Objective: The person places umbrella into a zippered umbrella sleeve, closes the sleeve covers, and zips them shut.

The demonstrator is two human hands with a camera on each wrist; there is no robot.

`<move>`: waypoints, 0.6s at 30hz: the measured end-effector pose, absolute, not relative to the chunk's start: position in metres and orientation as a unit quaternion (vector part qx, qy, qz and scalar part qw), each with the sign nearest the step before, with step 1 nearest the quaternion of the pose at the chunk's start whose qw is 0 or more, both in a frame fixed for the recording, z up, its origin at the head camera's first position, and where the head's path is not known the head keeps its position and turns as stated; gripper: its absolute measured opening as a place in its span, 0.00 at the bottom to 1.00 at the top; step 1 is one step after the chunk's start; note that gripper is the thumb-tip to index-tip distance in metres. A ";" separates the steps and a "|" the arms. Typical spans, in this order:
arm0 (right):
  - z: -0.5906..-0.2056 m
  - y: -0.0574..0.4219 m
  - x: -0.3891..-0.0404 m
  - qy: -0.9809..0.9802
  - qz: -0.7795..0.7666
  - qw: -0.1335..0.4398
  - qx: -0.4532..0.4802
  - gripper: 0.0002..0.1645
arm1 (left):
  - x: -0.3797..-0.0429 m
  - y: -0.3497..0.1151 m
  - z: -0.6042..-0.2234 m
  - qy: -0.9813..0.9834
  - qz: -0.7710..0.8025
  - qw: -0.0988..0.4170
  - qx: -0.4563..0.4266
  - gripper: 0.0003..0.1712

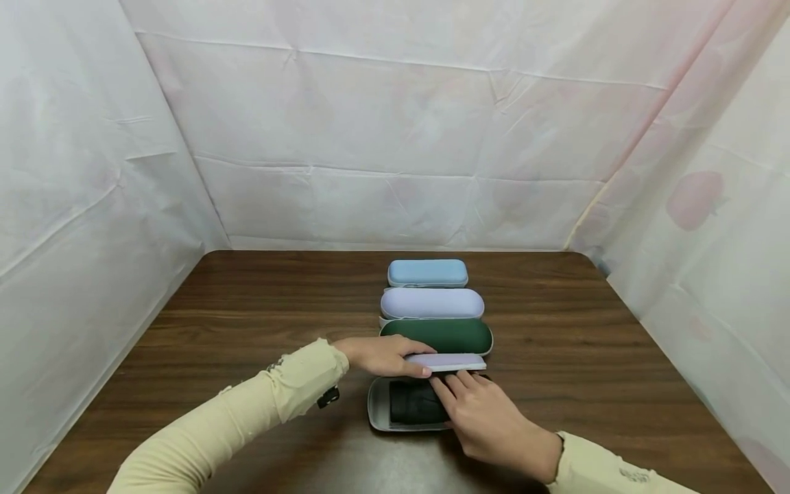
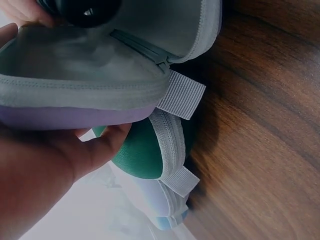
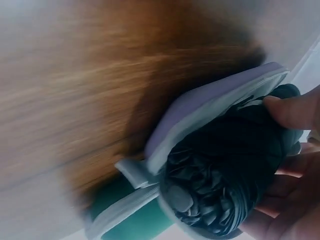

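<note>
A lavender zip case [image 1: 447, 359] lies unzipped near me, its grey-lined half [image 1: 379, 406] flat on the table and the other half raised. My left hand [image 1: 379, 356] grips the raised half at its left end, thumb on the near side and fingers behind it. A folded black umbrella [image 3: 220, 155] sits within the case; its gathered fabric and round end show in the right wrist view. My right hand [image 1: 487, 420] holds the umbrella, thumb on one side and fingers on the other. Part of the umbrella is hidden by that hand.
Just behind the lavender case are a closed green case [image 1: 441, 335], a closed pale lilac case [image 1: 432, 302] and a closed light blue case [image 1: 428, 272], in a column. They stand on a dark wooden table [image 1: 278, 295] with pale sheets [image 1: 382, 123] around it.
</note>
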State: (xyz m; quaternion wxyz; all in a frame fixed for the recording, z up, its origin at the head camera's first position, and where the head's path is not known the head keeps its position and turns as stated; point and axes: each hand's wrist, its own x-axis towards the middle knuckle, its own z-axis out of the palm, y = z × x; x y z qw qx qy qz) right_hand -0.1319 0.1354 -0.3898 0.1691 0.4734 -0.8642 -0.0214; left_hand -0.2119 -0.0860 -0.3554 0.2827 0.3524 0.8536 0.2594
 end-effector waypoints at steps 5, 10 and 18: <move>-0.391 0.122 -0.133 -0.867 -0.041 0.168 0.468 0.29 | -0.211 -0.085 -0.354 0.855 0.257 0.280 0.353 0.33; -0.392 0.115 -0.138 -0.860 -0.043 0.179 0.475 0.27 | -0.211 -0.084 -0.355 0.855 0.259 0.279 0.353 0.32; -0.401 0.120 -0.141 -0.844 -0.001 0.205 0.496 0.27 | -0.211 -0.085 -0.359 0.856 0.263 0.278 0.347 0.32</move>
